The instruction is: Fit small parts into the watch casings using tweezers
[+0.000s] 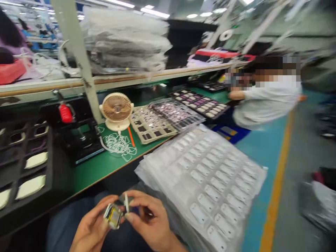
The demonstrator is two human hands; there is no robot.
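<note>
My left hand point(91, 224) is closed around a small open electronic device point(113, 216) with a yellow part and a light rim showing inside. Between the thumb and fingers of my right hand point(151, 218) is a thin white cover piece point(127, 203), held edge-on just right of the device. The two pieces are close together; whether they touch I cannot tell. Both hands are above my lap, in front of the green bench point(90, 175). Just right of my right hand lies a stack of clear plastic trays point(181, 178) holding rows of white panels.
On the bench are a black hand press with a red handle point(65, 112), a cream fan point(117, 110), clear frame pieces point(120, 145) and parts trays point(152, 124). A black foam tray point(60, 175) stands left. A co-worker point(267, 98) sits at the far right of the bench.
</note>
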